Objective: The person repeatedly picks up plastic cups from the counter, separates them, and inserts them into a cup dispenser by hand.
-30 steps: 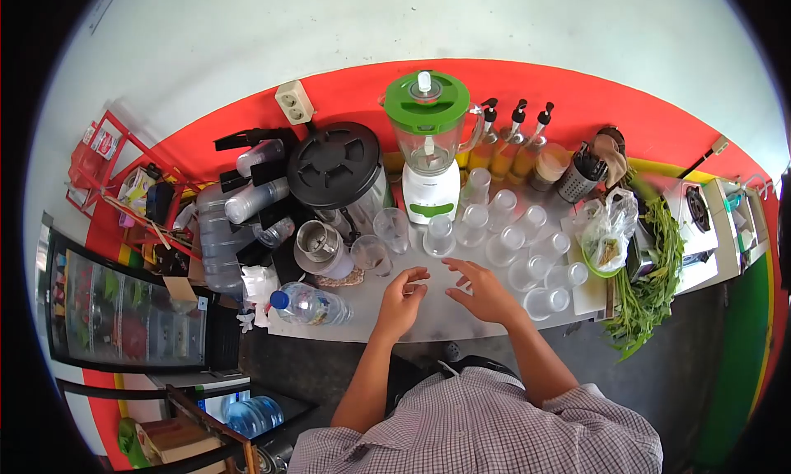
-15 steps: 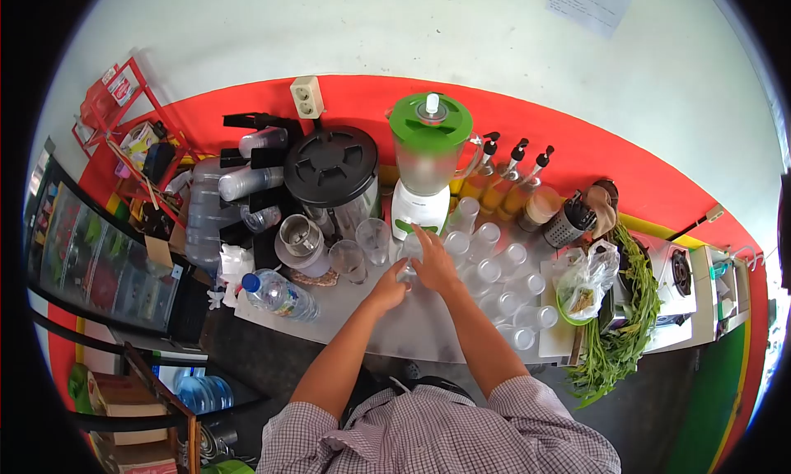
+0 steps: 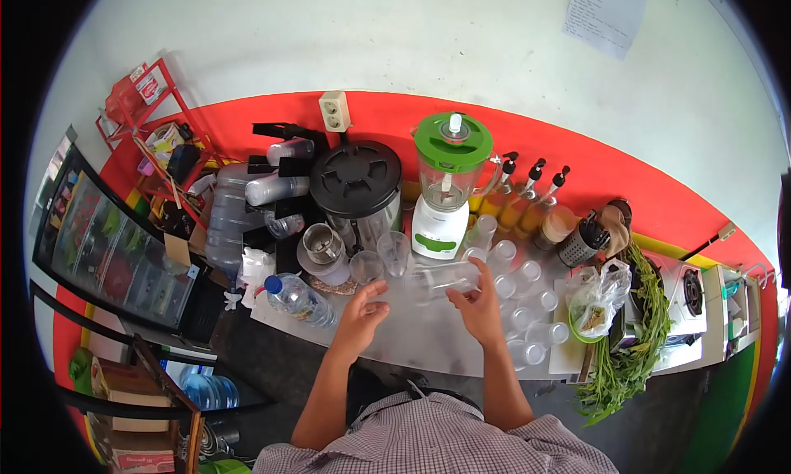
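Note:
My right hand [image 3: 479, 303] grips a clear plastic cup [image 3: 438, 281] that lies sideways in the air over the table, slightly blurred by motion, its other end pointing left. My left hand [image 3: 360, 322] is apart from it, fingers parted and holding nothing, near the table's front edge. Beyond my hands stands a white blender [image 3: 440, 227] with a green lid [image 3: 453, 142]. Two clear tumblers, one a short glass [image 3: 367, 267] and one taller glass [image 3: 394, 252], are just past my left hand. Several upturned clear cups [image 3: 522, 276] are grouped right of my right hand.
Left on the table [image 3: 395, 330] are a blue-capped water bottle [image 3: 299, 300], a metal cup [image 3: 322, 244] and a black-lidded dispenser [image 3: 356, 180]. Pump bottles [image 3: 517, 202] stand at the back. To the right are a utensil holder [image 3: 583, 242], a plastic bag [image 3: 596, 297] and leafy greens [image 3: 630, 342].
My hands have moved apart; the left one has come away. The right hand has tipped the clear cup sideways. The whole view has shifted slightly.

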Motion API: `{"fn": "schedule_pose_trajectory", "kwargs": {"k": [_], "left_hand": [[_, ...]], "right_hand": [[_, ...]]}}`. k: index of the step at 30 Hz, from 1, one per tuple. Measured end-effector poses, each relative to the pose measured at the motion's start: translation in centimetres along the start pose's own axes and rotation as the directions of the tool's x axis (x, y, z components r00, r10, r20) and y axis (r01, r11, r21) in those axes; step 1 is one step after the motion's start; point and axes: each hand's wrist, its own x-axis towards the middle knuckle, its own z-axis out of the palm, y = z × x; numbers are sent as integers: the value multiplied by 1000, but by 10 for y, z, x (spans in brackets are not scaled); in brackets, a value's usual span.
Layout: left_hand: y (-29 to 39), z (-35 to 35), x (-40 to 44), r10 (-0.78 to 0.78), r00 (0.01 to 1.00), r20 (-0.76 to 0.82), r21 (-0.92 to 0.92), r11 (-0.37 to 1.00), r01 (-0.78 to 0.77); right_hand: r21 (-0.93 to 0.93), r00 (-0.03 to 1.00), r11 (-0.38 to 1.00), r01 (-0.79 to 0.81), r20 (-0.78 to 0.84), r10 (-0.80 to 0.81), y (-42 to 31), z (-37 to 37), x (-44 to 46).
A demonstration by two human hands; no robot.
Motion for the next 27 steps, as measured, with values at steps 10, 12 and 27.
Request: {"fn": "schedule_pose_trajectory", "kwargs": {"k": [10, 12, 27], "left_hand": [[54, 12, -20, 282, 941, 188, 53, 954, -296], [54, 13, -28, 295, 935, 197, 19, 952, -305], [43, 4, -63, 377, 878, 295, 106, 901, -422]], "right_hand": [[608, 989, 786, -112, 144, 29, -40, -25, -31], [615, 985, 779, -121, 170, 19, -45, -25, -36], [614, 940, 731, -300, 320, 117, -56, -13, -69]]}}
